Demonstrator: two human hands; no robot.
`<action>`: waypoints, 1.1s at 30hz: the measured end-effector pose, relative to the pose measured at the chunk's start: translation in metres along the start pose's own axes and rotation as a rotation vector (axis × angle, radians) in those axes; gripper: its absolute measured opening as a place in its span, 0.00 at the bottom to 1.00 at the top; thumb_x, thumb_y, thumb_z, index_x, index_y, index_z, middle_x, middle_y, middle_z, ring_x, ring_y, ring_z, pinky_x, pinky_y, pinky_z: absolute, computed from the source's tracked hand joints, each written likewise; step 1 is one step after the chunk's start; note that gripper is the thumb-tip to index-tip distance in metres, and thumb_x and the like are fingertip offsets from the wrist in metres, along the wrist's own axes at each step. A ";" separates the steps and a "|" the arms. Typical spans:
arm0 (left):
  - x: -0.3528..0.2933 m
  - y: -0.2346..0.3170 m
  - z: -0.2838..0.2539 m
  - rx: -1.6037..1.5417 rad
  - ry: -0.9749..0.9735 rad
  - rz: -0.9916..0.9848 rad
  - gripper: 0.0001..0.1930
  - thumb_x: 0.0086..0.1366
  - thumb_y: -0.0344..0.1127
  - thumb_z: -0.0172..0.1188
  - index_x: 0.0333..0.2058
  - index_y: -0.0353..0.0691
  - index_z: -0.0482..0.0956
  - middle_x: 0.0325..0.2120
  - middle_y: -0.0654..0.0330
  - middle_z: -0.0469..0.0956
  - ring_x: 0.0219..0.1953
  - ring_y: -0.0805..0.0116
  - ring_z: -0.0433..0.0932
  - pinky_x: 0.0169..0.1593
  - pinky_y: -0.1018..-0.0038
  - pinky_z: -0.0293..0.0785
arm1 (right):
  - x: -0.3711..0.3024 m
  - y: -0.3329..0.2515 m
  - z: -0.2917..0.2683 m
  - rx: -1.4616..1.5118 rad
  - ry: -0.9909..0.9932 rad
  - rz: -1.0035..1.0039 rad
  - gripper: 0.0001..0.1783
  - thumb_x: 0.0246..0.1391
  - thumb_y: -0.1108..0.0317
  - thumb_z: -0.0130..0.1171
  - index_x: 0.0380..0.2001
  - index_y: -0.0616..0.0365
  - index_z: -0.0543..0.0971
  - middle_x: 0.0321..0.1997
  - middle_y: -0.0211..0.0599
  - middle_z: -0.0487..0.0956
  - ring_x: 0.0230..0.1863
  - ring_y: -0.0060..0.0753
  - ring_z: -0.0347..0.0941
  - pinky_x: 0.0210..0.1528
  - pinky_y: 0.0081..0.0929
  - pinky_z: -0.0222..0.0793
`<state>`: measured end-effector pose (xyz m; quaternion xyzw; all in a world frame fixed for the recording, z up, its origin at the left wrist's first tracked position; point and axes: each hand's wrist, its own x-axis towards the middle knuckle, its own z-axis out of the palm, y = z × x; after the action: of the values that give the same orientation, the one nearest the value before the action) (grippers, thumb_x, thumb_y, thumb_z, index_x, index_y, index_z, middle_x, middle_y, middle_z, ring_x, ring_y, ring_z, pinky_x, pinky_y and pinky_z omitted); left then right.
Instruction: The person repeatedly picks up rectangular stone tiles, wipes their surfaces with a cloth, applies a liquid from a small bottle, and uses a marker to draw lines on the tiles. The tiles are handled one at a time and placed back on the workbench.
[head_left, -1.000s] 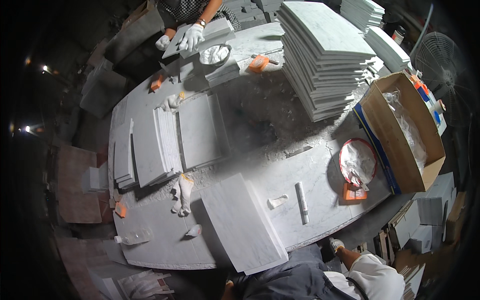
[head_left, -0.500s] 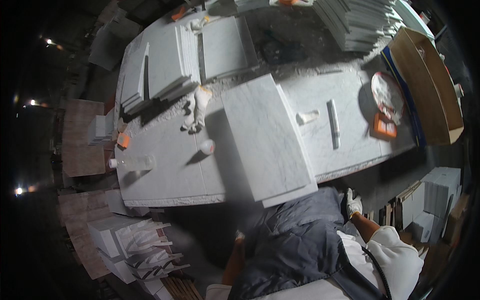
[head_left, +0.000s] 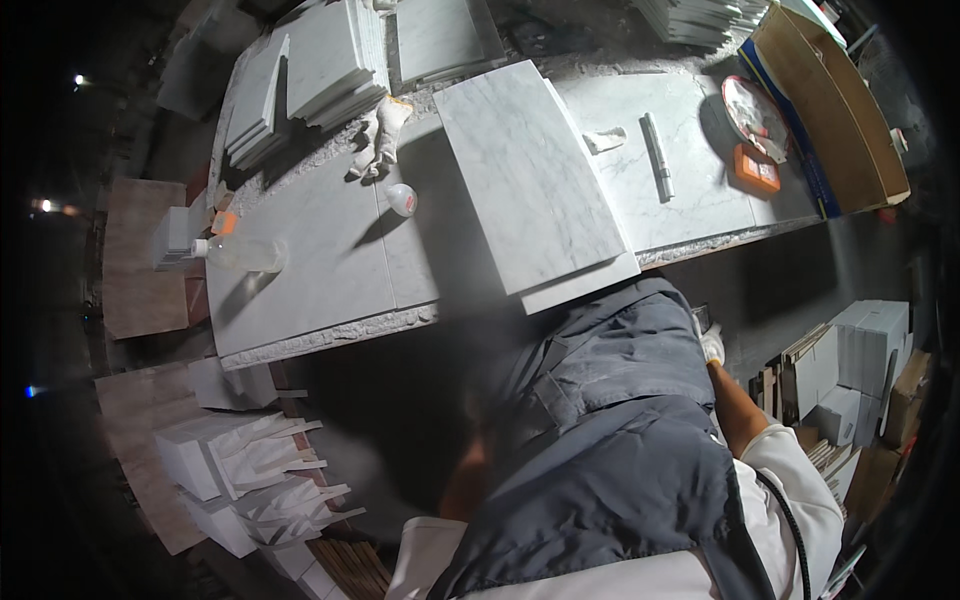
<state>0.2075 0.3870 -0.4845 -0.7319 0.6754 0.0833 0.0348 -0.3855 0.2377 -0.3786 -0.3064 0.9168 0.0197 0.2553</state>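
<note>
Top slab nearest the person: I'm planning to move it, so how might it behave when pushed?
The top slab looks like grey-veined stone, so probably stiff and heavy for its size. Its corners look sharp, so they may chip. Lying flat, it would likely slide rather than roll.

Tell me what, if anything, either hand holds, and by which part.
Cannot tell: the right hand, beside the apron, is unclear; the left hand blurs into shadow.

The slab (head_left: pixel 535 175) is white with grey veins; the right glove (head_left: pixel 712 346), white; the apron (head_left: pixel 610 470), dark grey; the sleeves (head_left: pixel 790 480), white; the carton (head_left: pixel 822 108), brown and blue; the block (head_left: pixel 756 168), orange.
</note>
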 end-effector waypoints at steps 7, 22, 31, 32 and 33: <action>0.007 0.020 0.008 -0.013 0.172 -0.021 0.30 0.73 0.54 0.50 0.63 0.37 0.67 0.53 0.55 0.72 0.51 0.59 0.73 0.52 0.64 0.72 | 0.000 0.005 -0.007 0.044 -0.079 -0.125 0.59 0.52 0.17 0.46 0.61 0.67 0.69 0.53 0.67 0.80 0.54 0.68 0.78 0.53 0.51 0.74; 0.020 0.030 -0.090 -0.377 0.021 -0.491 0.18 0.76 0.46 0.46 0.52 0.48 0.81 0.46 0.59 0.84 0.48 0.56 0.82 0.51 0.63 0.78 | -0.040 -0.017 -0.044 0.084 -0.288 -0.037 0.58 0.56 0.26 0.55 0.71 0.66 0.62 0.68 0.62 0.71 0.67 0.61 0.70 0.67 0.39 0.66; 0.099 0.182 -0.381 -0.627 0.628 -0.231 0.07 0.65 0.29 0.65 0.42 0.38 0.83 0.39 0.55 0.84 0.39 0.54 0.83 0.44 0.62 0.79 | -0.145 -0.122 -0.171 0.815 0.161 -1.029 0.20 0.61 0.68 0.64 0.54 0.65 0.80 0.57 0.49 0.79 0.55 0.44 0.79 0.60 0.37 0.73; 0.116 0.193 -0.396 -0.654 0.654 -0.145 0.08 0.65 0.29 0.66 0.43 0.37 0.83 0.40 0.54 0.84 0.40 0.54 0.83 0.45 0.63 0.79 | -0.152 -0.155 -0.177 0.841 0.157 -1.084 0.20 0.61 0.66 0.64 0.53 0.64 0.81 0.57 0.51 0.79 0.55 0.45 0.79 0.59 0.37 0.73; 0.134 0.204 -0.407 -0.800 0.641 -0.171 0.09 0.66 0.30 0.66 0.43 0.36 0.83 0.40 0.53 0.84 0.40 0.52 0.83 0.47 0.62 0.79 | -0.156 -0.187 -0.184 0.785 0.164 -1.153 0.21 0.61 0.63 0.64 0.55 0.61 0.81 0.58 0.52 0.78 0.56 0.48 0.79 0.60 0.38 0.73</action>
<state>0.0453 0.1712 -0.0946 -0.7292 0.5053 0.1033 -0.4497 -0.2557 0.1367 -0.1215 -0.6292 0.5638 -0.4747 0.2467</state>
